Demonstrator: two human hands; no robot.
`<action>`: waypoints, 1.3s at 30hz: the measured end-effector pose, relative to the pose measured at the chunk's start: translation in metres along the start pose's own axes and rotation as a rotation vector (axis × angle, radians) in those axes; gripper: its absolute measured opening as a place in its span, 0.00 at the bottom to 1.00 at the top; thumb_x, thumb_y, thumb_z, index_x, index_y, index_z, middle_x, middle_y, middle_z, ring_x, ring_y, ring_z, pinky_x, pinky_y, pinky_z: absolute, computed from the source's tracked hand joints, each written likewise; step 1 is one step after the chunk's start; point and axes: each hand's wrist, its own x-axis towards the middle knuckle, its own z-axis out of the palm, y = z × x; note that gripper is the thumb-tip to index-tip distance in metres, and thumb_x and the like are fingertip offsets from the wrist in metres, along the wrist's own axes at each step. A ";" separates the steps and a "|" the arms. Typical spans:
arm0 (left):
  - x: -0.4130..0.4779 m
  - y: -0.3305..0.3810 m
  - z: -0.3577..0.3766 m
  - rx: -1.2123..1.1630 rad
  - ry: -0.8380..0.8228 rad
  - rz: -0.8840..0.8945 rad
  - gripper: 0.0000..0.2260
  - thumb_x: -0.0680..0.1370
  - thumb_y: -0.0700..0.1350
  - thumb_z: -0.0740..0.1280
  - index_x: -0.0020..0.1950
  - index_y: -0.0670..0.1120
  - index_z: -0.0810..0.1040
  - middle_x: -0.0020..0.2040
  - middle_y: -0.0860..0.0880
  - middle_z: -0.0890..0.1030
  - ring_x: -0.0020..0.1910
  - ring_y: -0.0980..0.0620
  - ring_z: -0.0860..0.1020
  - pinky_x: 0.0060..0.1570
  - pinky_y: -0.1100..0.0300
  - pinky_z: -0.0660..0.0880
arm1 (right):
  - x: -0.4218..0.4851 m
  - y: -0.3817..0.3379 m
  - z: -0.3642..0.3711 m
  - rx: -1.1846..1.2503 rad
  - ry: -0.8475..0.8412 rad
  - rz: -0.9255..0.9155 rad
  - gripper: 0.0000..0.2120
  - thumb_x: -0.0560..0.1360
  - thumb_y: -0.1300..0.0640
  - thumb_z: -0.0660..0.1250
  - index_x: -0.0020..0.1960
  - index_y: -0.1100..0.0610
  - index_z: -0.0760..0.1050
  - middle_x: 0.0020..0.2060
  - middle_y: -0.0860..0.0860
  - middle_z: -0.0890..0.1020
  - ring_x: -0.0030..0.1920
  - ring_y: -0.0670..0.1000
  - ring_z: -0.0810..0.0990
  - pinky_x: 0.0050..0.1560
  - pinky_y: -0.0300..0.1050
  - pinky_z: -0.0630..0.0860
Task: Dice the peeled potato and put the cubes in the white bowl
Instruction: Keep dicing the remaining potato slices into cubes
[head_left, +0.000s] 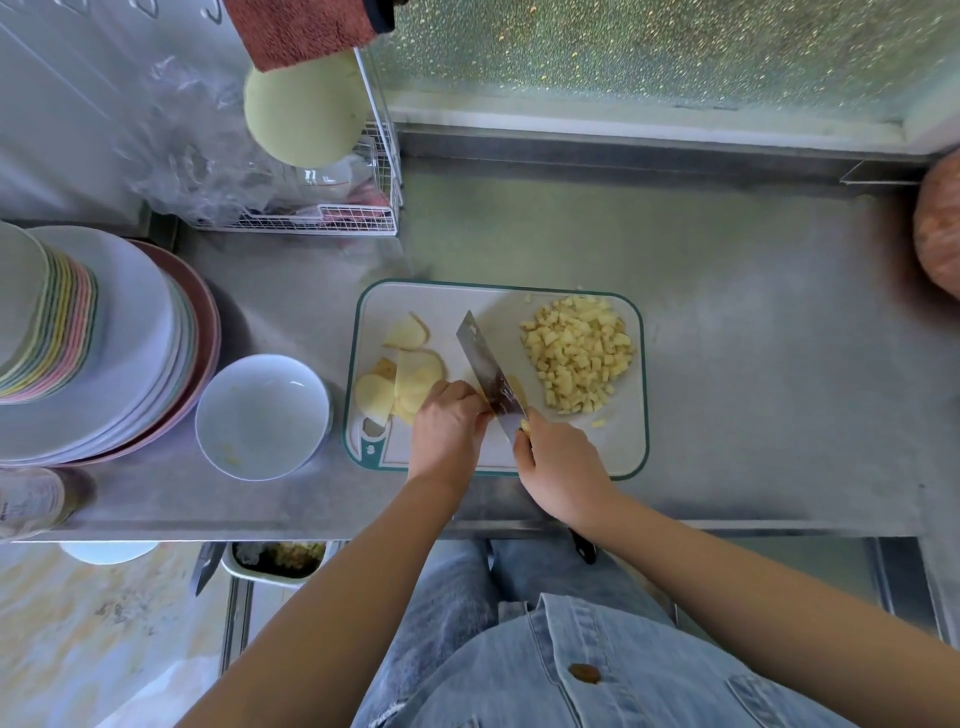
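A white cutting board with a green rim (597, 467) lies on the steel counter. Flat potato slices (410, 364) sit on its left half, and a heap of small potato cubes (579, 353) fills its right half. My right hand (558, 460) grips the handle of a cleaver (485, 366), whose blade stands on the board between the two piles. My left hand (447, 428), fingers curled, holds down a few potato strips right against the blade's left side. The white bowl (262, 415) stands left of the board, nearly bare inside.
A tall stack of plates (104, 343) sits at the far left beside the bowl. A wire rack (322, 215) with plastic bags stands behind it. A reddish round object (940, 228) sits at the right edge. The counter's front edge runs just below the board.
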 end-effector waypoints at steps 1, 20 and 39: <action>0.001 0.000 0.000 -0.001 -0.001 0.000 0.08 0.60 0.35 0.79 0.32 0.42 0.82 0.32 0.48 0.79 0.33 0.45 0.76 0.28 0.59 0.74 | 0.002 -0.002 0.002 -0.005 -0.001 0.004 0.13 0.81 0.55 0.52 0.58 0.59 0.70 0.41 0.58 0.80 0.44 0.59 0.79 0.39 0.46 0.67; 0.001 -0.006 -0.012 0.060 -0.070 0.128 0.12 0.58 0.31 0.79 0.35 0.45 0.85 0.34 0.49 0.82 0.35 0.46 0.79 0.32 0.58 0.78 | 0.031 -0.006 -0.009 0.151 0.062 -0.025 0.11 0.81 0.54 0.55 0.42 0.56 0.64 0.29 0.51 0.69 0.32 0.55 0.72 0.33 0.49 0.66; 0.051 0.009 -0.034 0.399 -0.547 0.535 0.19 0.75 0.50 0.68 0.65 0.53 0.74 0.69 0.49 0.67 0.69 0.48 0.64 0.64 0.54 0.63 | -0.008 0.052 -0.033 0.516 0.215 0.165 0.17 0.79 0.52 0.59 0.35 0.57 0.60 0.24 0.56 0.70 0.28 0.63 0.72 0.37 0.60 0.73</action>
